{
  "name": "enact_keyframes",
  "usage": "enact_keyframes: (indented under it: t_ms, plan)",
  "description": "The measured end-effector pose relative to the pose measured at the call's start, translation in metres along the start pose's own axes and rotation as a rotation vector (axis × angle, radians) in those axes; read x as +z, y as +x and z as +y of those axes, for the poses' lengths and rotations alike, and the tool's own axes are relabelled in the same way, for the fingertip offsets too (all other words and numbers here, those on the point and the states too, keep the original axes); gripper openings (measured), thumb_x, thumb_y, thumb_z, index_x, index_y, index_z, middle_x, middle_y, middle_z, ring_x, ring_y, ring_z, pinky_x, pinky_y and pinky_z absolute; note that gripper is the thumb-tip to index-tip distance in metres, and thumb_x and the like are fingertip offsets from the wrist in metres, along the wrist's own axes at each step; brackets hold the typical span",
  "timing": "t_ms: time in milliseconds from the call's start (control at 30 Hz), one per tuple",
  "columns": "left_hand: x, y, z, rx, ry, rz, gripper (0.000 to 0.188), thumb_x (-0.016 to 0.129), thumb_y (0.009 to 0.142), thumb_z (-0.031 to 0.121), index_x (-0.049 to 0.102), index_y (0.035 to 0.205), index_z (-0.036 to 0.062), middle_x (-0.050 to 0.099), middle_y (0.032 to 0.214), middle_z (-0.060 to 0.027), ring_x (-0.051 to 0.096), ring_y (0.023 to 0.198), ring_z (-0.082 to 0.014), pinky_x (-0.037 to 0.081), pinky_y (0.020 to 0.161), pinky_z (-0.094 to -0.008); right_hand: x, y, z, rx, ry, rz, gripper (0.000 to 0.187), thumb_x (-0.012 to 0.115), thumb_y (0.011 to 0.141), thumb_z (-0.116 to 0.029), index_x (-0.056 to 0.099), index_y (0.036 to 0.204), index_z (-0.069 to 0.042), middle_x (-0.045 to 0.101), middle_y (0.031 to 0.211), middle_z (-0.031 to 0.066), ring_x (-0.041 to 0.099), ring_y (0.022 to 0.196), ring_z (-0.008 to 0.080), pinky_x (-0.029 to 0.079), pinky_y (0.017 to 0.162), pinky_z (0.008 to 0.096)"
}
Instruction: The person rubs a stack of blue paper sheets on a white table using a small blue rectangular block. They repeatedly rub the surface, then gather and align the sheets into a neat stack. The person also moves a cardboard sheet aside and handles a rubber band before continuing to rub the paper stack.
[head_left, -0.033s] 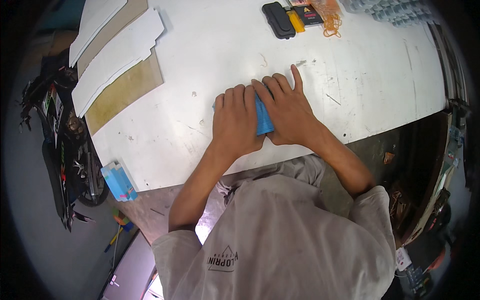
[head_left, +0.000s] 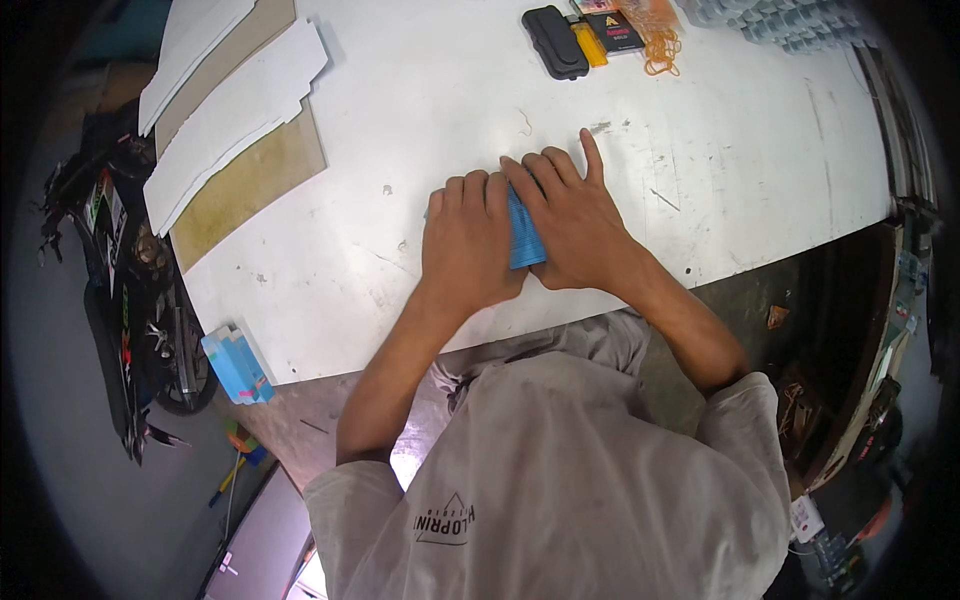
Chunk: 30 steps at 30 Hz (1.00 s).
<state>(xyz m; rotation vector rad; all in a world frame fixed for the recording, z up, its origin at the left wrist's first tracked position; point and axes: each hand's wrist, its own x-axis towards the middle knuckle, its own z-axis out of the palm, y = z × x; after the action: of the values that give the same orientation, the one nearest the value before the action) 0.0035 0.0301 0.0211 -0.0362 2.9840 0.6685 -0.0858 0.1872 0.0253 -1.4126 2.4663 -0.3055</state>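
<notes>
The left hand (head_left: 466,240) lies with its back up and fingers bent down over a bright blue, finely ridged stack of thin pieces (head_left: 526,240), pressing it from the left. The right hand (head_left: 578,220) grips the same stack from the right, fingers curled over its far end — only the little finger sticks up, pointing away from the body. The stack sits between the two palms, near the front edge of a scuffed white tabletop (head_left: 340,290); its underside is hidden.

Farther out, at the table's left front corner, stands a light-blue block-shaped bundle (head_left: 237,365). Beyond it, torn-edged white sheets (head_left: 240,115) overlap a yellowish-brown flat board (head_left: 250,200). At the far side a black oblong case (head_left: 556,43) lies beside a slim yellow lighter (head_left: 590,45), a small black packet (head_left: 615,33) and a tangle of orange rubber bands (head_left: 661,52) — with clear grey plastic pieces (head_left: 790,22) to their right. A dark motorcycle (head_left: 115,270) stands left of the table.
</notes>
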Motion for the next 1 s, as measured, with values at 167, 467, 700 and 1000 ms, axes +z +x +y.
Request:
enact_keyframes:
  t_ms: [167, 467, 700, 1000]
  plan:
    - [-0.004, 0.016, -0.007, -0.071, -0.032, -0.094, 0.068, 0.09, 0.056, 0.02, 0.056, 0.112, -0.0002, 0.065, 0.104, -0.0144, 0.06, 0.098, -0.031, 0.048, 0.087, -0.0406, -0.01, -0.023, -0.006, -0.009, -0.045, 0.301, 0.087, 0.078, 0.076, -0.009, 0.043, 0.155, -0.004, 0.049, 0.153, 0.0164, 0.042, 0.147, 0.0382, 0.021, 0.121, 0.0717]
    - [0.005, 0.012, -0.004, -0.037, -0.053, 0.074, 0.069, 0.086, 0.062, 0.016, 0.054, 0.12, -0.0039, 0.061, 0.111, -0.0172, 0.056, 0.102, -0.0326, 0.042, 0.085, -0.0413, 0.039, -0.055, -0.025, -0.105, -0.002, 0.437, 0.063, 0.058, 0.092, -0.008, 0.047, 0.154, -0.003, 0.038, 0.167, 0.0167, 0.035, 0.156, 0.0334, 0.023, 0.115, 0.0782]
    - [0.005, 0.009, -0.003, -0.05, -0.042, 0.042, 0.09, 0.084, 0.064, 0.018, 0.044, 0.14, -0.0095, 0.056, 0.124, -0.0227, 0.053, 0.115, -0.0387, 0.044, 0.097, -0.0471, 0.018, -0.042, -0.025, -0.048, -0.032, 0.226, 0.07, 0.059, 0.086, -0.006, 0.045, 0.155, 0.003, 0.036, 0.168, 0.0166, 0.027, 0.159, 0.0315, 0.023, 0.115, 0.0776]
    - [0.003, 0.011, -0.002, -0.064, -0.07, 0.006, 0.093, 0.083, 0.065, 0.018, 0.042, 0.144, -0.0099, 0.055, 0.129, -0.0245, 0.053, 0.119, -0.0399, 0.043, 0.1, -0.048, 0.048, -0.06, -0.021, -0.056, 0.013, 0.308, 0.059, 0.062, 0.09, -0.006, 0.056, 0.148, -0.003, 0.046, 0.161, 0.0179, 0.038, 0.154, 0.0384, 0.026, 0.116, 0.0746]
